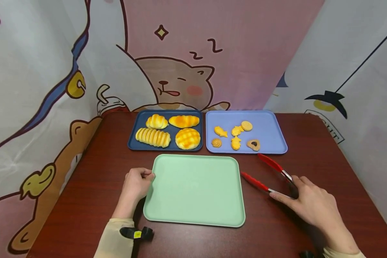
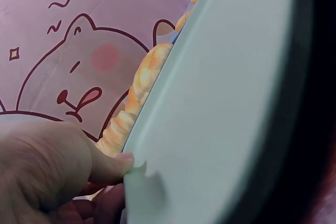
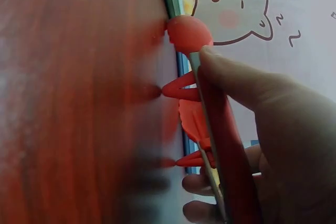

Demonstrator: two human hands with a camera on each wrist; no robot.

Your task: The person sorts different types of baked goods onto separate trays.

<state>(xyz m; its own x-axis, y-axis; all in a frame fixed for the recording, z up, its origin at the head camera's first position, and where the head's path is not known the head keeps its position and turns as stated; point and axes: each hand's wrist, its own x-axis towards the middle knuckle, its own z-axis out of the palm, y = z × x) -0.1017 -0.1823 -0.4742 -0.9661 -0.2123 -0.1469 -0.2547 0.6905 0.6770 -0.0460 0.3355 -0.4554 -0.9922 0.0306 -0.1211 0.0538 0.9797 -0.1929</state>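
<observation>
A light green tray (image 1: 194,190) lies in the middle of the table. My left hand (image 1: 138,182) pinches its left rim between thumb and fingers, which the left wrist view shows close up. On the right, my right hand (image 1: 313,204) holds a pair of red-tipped tongs (image 1: 256,181), thumb on one arm and fingers round the other. The tongs' arms are spread, with nothing between their tips. One tip is beside the green tray's right edge; the other is just in front of the blue-purple tray (image 1: 271,136). In the right wrist view, the red tips (image 3: 190,34) are near the tabletop.
A dark blue tray (image 1: 133,143) at the back holds several breads, among them a round bun (image 1: 187,138) and a ridged loaf (image 1: 153,137). Small biscuits lie on the blue-purple tray, including a heart-shaped cookie (image 1: 254,145) and fish-shaped ones. A cartoon-print cloth (image 1: 245,53) hangs behind the table.
</observation>
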